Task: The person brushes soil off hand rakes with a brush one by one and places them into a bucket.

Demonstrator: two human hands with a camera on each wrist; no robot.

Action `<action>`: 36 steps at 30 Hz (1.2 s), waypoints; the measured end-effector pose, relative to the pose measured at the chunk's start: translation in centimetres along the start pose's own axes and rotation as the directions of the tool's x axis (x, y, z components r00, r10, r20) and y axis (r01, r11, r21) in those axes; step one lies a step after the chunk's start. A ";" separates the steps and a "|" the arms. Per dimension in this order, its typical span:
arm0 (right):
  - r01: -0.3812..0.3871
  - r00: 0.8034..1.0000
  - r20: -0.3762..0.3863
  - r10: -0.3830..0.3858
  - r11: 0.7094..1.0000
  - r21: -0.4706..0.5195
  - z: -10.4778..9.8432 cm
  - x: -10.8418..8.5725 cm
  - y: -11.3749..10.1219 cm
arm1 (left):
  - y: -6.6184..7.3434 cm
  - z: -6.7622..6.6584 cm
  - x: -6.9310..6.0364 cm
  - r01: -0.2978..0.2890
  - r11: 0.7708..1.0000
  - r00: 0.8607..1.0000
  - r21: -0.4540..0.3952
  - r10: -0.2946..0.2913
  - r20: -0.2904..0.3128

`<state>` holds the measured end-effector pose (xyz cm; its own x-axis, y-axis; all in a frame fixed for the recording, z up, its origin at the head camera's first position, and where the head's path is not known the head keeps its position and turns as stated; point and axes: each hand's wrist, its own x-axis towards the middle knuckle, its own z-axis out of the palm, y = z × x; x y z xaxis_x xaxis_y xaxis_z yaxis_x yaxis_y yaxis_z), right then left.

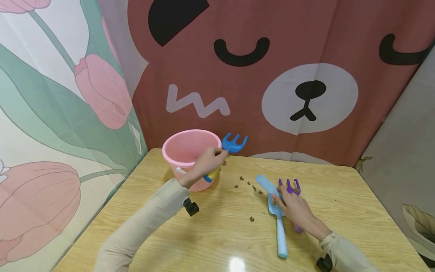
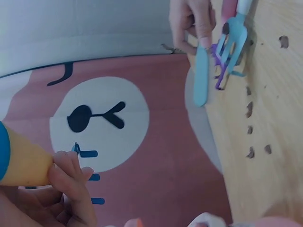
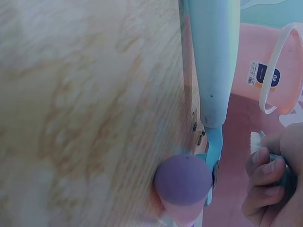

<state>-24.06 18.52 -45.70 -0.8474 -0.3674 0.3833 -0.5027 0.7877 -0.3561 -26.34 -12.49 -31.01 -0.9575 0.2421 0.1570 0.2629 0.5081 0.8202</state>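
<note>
Left grip (image 1: 209, 160): you're clamped on the blue fork (image 1: 233, 145), fingers curled round its yellow handle (image 2: 28, 161) near the head end. Tines point away from you, toward the tabletop's back edge, just right of the bucket. Holding it that high up probably gives you short leverage and keeps the tines steerable past the rim. Contact between fork and rim: can't tell.

Right grip (image 1: 299, 211): clamped too, on a flat light-blue blade (image 2: 201, 78). Fingers cover the rest, so its back end isn't readable. It's up off the tabletop (image 1: 217, 234), angled toward the back left corner; that lift likely keeps it free of the tools lying below.

Under and beside that grip, toward the right edge: a light-blue fork (image 1: 280, 226), handle aimed at the front edge, and a purple fork (image 1: 291, 189) with a pink handle, right alongside. Handles facing you looks like easy-pickup placement.

Brown bits (image 1: 254, 188) lie scattered mid-tabletop, between the tools and the bucket.

Pink bucket (image 1: 197, 186) stands upright near the back left corner, mouth up, white handle (image 1: 181, 171) folded down, so the opening is unobstructed. Behind the back edge hangs the bear-print cloth (image 1: 238, 90).
</note>
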 end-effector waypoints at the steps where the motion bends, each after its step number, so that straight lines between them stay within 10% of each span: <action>1: 0.001 1.000 0.000 -0.001 1.000 0.000 0.0 0.0 0.0 | 0.1 -0.3 0.0 0.008 1.000 1.000 -0.025 -0.008 -0.006; 12: 0.006 1.000 0.004 -0.006 1.000 -0.008 -0.1 0.3 -0.1 | 0.1 -2.9 0.3 0.047 0.999 0.995 -0.014 -0.048 -0.090; 36: -0.008 1.000 0.025 0.008 1.000 -0.008 -0.1 0.2 -0.1 | -3.1 -7.9 1.3 0.274 0.959 0.960 0.070 -0.269 -0.075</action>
<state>-24.15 18.38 -45.49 -0.8554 -0.3733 0.3591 -0.4947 0.7944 -0.3523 -29.33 -20.28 -28.98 -0.9990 0.0342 -0.0287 -0.0018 0.6114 0.7913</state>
